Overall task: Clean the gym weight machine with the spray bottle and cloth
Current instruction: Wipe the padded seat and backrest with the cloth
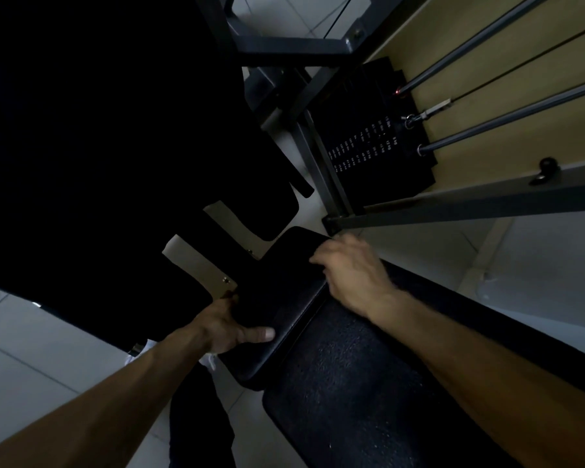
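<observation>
The upper left is a black mass where nothing can be made out. The right hand's [352, 271] fingertips are blurred; they bend down onto the far right edge of the seat pad [277, 292], and I cannot tell whether they pinch anything. The left hand [227, 324] grips the pad's near left edge, thumb flat on top, fingers hidden beneath. Pale floor tiles [31, 349] and a beige wall [487, 62] surround the weight machine [453, 206]. Its black weight stack [379, 140], with grey guide rods [487, 127], stands beyond the pad.

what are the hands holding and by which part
The black seat pad: the left hand grips its left edge, thumb on top; the right hand seems to curl over its far right edge.
</observation>
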Demonstrator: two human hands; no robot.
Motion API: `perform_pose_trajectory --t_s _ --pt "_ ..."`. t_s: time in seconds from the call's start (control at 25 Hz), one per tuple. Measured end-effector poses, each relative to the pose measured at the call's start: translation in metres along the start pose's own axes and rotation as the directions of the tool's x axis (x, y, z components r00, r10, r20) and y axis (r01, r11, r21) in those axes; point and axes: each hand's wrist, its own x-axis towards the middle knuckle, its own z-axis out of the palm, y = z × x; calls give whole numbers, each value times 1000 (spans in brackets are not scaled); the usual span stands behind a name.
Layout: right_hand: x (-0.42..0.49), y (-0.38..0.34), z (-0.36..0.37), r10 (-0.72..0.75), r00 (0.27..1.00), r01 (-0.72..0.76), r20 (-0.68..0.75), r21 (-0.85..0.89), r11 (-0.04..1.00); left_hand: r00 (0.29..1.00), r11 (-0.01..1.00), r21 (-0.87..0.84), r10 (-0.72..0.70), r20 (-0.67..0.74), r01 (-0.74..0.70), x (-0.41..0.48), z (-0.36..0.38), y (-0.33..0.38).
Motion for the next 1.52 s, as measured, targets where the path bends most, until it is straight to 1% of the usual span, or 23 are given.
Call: perform_pose_trajectory --t_s 0.08,0.16,0.24,0.28,0.36,0.44,0.48,0.52,0.6,0.68,0.76,0.8,0.88,0.96,1.04,1.12,1.16,1.24,1.32,1.4,1.44,1.48,1.52 --pt "-20 -46 21 -137 985 131 102 70 989 1000 1000 26 4 -23 -3 1 1 -1" --pt "-43 -76 30 -325 932 294 159 190 937 999 998 65 23 -32 -21 -2 2 -3" --pt "-35 -61 22 -360 917 331 171 176 927 998 999 50 2 -65 1 -6 0 -13" --pt "-22 -43 16 -312 938 297 154 115 948 997 1000 21 -16 -77 18 -9 -3 -17" --pt "5 -2 5 -115 990 118 84 -30 993 998 998 -55 -10 -57 7 -16 -3 -25" --pt "21 19 3 66 998 -65 6 -81 995 998 997 -79 -2 -61 -3 -20 -2 -28" --pt "24 9 7 88 996 -89 -6 -96 991 998 996 -88 -3 -63 -2 -19 -1 -28" --pt "25 -10 14 62 998 -60 19 -110 992 998 995 -104 -9 -64 3 -16 0 -30" --pt "13 -60 31 -122 982 133 143 -65 989 996 994 -108 2 -93 -12 -14 3 -27" --pt "-6 -94 41 -328 912 321 245 69 944 993 997 -69 20 -116 -29 -14 5 -25" --pt "1 -82 37 -375 892 357 251 115 927 991 996 -69 41 -128 -50 -15 4 -25" --pt "13 -63 36 -327 914 318 240 77 945 993 995 -96 30 -113 -41 -17 3 -26" --pt "42 -16 33 -117 978 131 172 -73 989 995 989 -148 4 -98 -19 -14 1 -30" --pt "63 11 30 63 996 -53 64 -149 987 995 986 -164 25 -101 -42 -15 1 -32" --pt "69 -20 39 50 995 -39 84 -132 991 993 983 -175 29 -112 -48 -16 1 -30" --pt "54 -80 58 -148 966 164 211 -56 985 991 985 -154 60 -116 -78 -16 3 -28" --pt "43 -102 66 -264 929 269 260 18 963 991 987 -129 80 -108 -93 -17 4 -27" --pt "43 -106 70 -329 893 318 307 86 944 988 986 -119 101 -117 -115 -18 7 -29" --pt "70 -69 68 -202 937 213 285 -9 977 985 983 -134 105 -137 -124 -19 8 -31" --pt "92 -30 68 25 977 -5 211 -94 996 983 983 -130 107 -147 -127 -19 13 -34" --pt "96 -27 71 88 980 -69 180 -110 992 983 986 -118 102 -152 -120 -22 13 -30" --pt "97 -39 77 82 980 -63 181 -105 992 983 987 -112 99 -155 -117 -22 13 -30" --pt "95 -61 83 18 978 -2 208 -77 997 982 988 -101 101 -163 -118 -24 12 -30"
